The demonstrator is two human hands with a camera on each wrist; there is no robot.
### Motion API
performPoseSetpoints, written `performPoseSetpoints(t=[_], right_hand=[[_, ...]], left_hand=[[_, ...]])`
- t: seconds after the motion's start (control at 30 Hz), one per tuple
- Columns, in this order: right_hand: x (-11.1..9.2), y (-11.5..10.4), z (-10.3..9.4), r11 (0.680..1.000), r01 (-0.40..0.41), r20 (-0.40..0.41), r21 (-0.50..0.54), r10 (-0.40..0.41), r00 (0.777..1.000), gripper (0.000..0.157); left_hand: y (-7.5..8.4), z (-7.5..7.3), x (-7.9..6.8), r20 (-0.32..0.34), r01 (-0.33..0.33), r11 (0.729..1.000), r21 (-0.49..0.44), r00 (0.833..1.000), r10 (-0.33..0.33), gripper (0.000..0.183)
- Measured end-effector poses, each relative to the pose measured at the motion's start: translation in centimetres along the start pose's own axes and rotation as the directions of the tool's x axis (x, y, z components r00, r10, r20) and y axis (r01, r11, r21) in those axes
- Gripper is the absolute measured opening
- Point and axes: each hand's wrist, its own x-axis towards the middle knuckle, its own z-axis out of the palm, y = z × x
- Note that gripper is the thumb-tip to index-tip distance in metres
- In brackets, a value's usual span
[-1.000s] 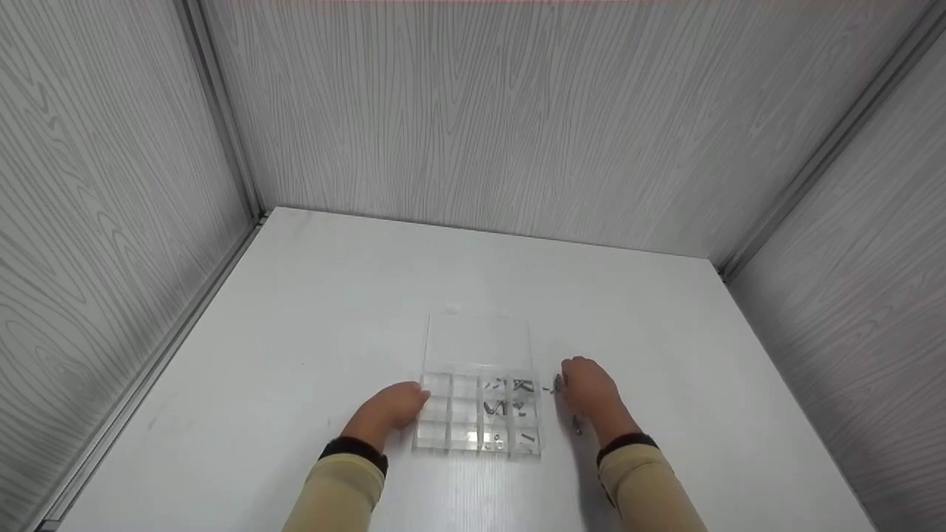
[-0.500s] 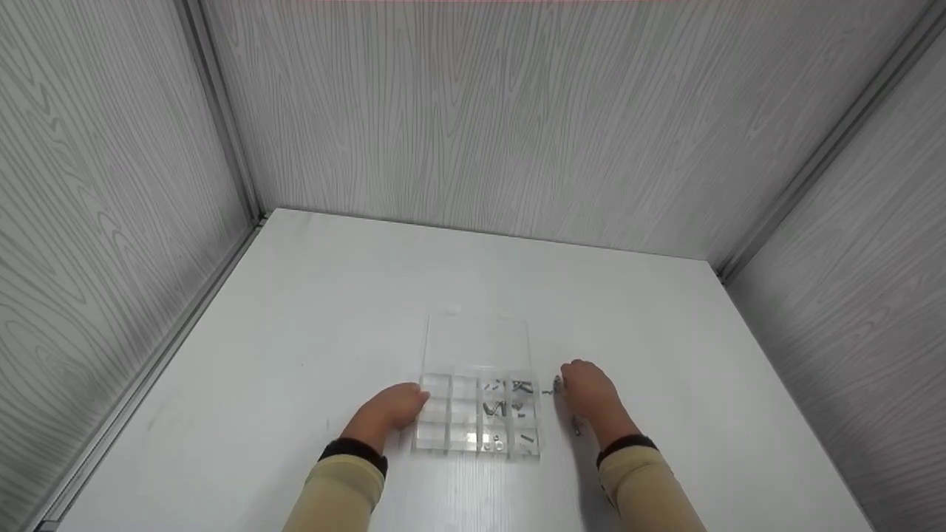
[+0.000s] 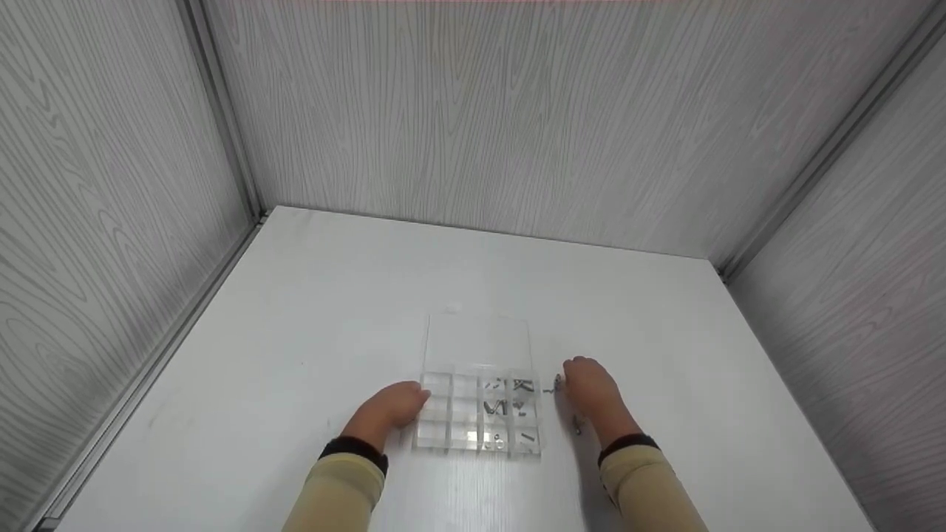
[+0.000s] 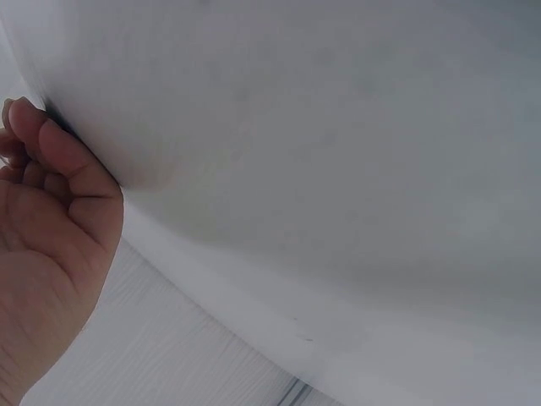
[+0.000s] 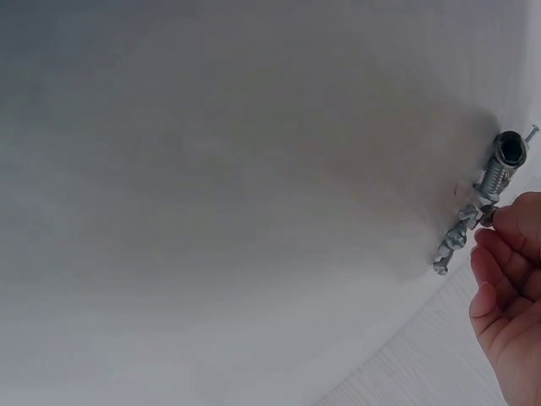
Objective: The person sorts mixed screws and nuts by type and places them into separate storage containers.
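Note:
In the head view a clear plastic compartment box [image 3: 464, 411] lies on the white table, its lid [image 3: 478, 340] folded back behind it. My left hand [image 3: 395, 405] grips the box's left edge, thumb at the rim; in the left wrist view the fingers [image 4: 63, 148] are curled and the box is out of sight. To the right of the box my right hand [image 3: 591, 388] is at a small group of metal hardware [image 5: 456, 239]. Its thumb and fingertip pinch a small dark metal piece [image 5: 488, 217], mostly covered, whose kind I cannot tell.
Screws [image 3: 494, 408] and other small metal parts lie in the box's right-hand compartments. A threaded metal sleeve [image 5: 499, 165] lies beside the right fingertips, with a thin screw [image 5: 532, 134] beyond it. Wood-grain panels [image 3: 473, 111] enclose the table's back and sides.

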Motion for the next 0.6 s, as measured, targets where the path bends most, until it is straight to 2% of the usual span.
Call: performPoseSetpoints(t=[0.3,0.6], right_hand=[[-0.09,0.17,-0.07,1.0,0.0,-0.014,0.027,0.0,1.0,0.016],[0.07,0.43,-0.22,0.998,0.001,0.008,0.058,-0.002,1.0,0.008]], left_hand=[[-0.05,-0.11,0.1,-0.001,-0.029,0.999,0.016,1.0,0.029,0.048],[-0.04,-0.08,0.23,0.011,-0.019,1.0,0.025,1.0,0.019,0.048]])
